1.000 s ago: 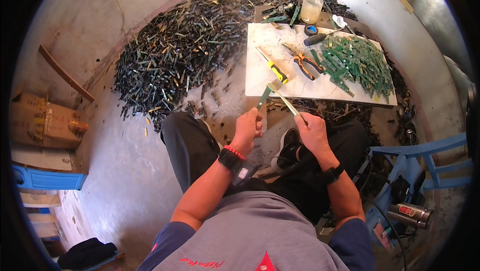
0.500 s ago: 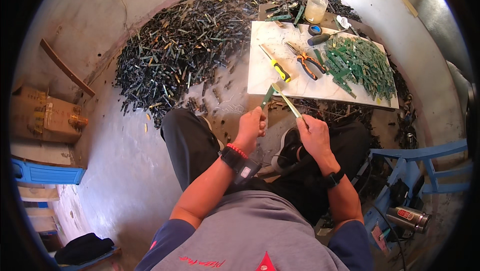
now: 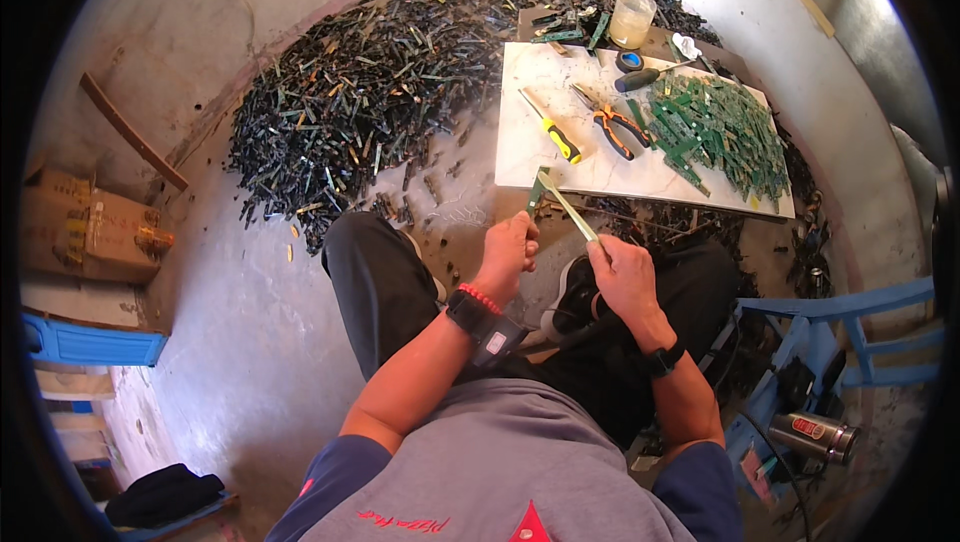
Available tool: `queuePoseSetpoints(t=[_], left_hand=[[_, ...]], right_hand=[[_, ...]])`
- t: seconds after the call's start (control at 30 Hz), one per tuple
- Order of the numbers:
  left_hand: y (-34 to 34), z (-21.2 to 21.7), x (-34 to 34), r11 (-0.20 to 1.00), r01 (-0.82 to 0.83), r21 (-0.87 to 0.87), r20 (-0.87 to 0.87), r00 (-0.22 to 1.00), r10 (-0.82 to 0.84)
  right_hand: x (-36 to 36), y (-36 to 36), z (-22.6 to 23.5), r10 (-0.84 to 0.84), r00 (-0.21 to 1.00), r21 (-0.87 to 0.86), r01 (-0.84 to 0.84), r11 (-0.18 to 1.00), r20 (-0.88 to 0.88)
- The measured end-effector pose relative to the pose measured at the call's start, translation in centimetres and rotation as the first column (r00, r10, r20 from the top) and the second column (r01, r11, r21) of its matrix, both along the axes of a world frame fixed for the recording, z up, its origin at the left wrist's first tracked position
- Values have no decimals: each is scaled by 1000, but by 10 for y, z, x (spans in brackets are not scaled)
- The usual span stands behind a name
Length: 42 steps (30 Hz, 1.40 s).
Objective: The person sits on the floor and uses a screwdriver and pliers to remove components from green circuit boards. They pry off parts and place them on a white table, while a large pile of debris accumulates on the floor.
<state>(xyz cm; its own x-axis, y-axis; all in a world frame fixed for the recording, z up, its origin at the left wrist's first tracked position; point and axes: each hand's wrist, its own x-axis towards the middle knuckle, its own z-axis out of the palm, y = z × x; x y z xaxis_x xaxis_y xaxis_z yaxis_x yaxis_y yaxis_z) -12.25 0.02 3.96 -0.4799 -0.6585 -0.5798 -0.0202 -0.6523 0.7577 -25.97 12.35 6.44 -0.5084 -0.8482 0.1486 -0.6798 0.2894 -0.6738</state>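
My left hand [image 3: 508, 254] is closed around the lower end of a narrow green circuit board strip [image 3: 536, 198], which points up and away from me. Between the fingers of my right hand [image 3: 624, 274] is a slim pale green tool [image 3: 572, 214], shaped like a toothbrush. Its far end meets the upper part of the strip; the bristles, if any, are too small to make out. Both hands are above my crossed legs, just short of the white board [image 3: 515, 162]. On that board lie a yellow-and-black screwdriver [image 3: 560, 140] and orange-and-black pliers [image 3: 612, 134].
A heap of green circuit board strips [image 3: 725, 137] covers the board's right side, near a dark-handled tool [image 3: 638, 80], a blue-and-black tape roll [image 3: 629, 61] and a cloudy jar [image 3: 632, 20]. Dark strips [image 3: 370, 92] pile up on the floor. A blue chair [image 3: 800, 342] stands right.
The tool's far end has shifted slightly left and down along the strip. My right hand has moved a little left; my left hand has moved slightly right.
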Motion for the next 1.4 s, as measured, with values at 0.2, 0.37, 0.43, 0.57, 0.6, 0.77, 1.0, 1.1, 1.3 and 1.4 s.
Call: queuePoseSetpoints(t=[0.2, 0.37, 0.43, 0.57, 0.6, 0.77, 1.0, 1.1, 1.3, 1.4], left_hand=[[0, -6, -2, 1000, 3, 5, -32, 999, -2], [-1, -7, 0, 1000, -6, 20, -23, 1000, 6], [0, -7, -3, 1000, -9, 6, -39, 999, 10], [1, -4, -4, 1000, 8, 3, -12, 1000, -8], [1, -5, -3, 1000, 11, 2, -6, 1000, -11], [1, -2, -3, 1000, 1, -6, -7, 1000, -1], [-1, -4, 0, 1000, 16, -2, 16, 1000, -16], [0, -3, -3, 1000, -10, -8, 1, 1000, 10], [-2, -5, 0, 1000, 2, 8, 0, 1000, -2], [0, -9, 0, 1000, 0, 11, -6, 1000, 0]], right_hand=[[-5, -11, 3, -2, 1000, -3, 2, 1000, -22], [0, -2, 1, -8, 998, 7, 8, 1000, -64], [-2, -7, 4, -28, 996, 8, 29, 1000, -85], [1, -3, -1, 1, 989, 4, 0, 1000, -150], [-2, -5, -2, -9, 987, -16, 7, 1000, -161], [-3, -10, 3, 18, 988, 15, -16, 1000, -152], [5, 1, -4, 45, 973, 5, -45, 999, -226], [-11, -13, -1, 9, 970, 9, -7, 1000, -245], [-3, -3, -1, 58, 968, -28, -67, 997, -242], [-6, -7, 0, 52, 977, -13, -56, 998, -206]])
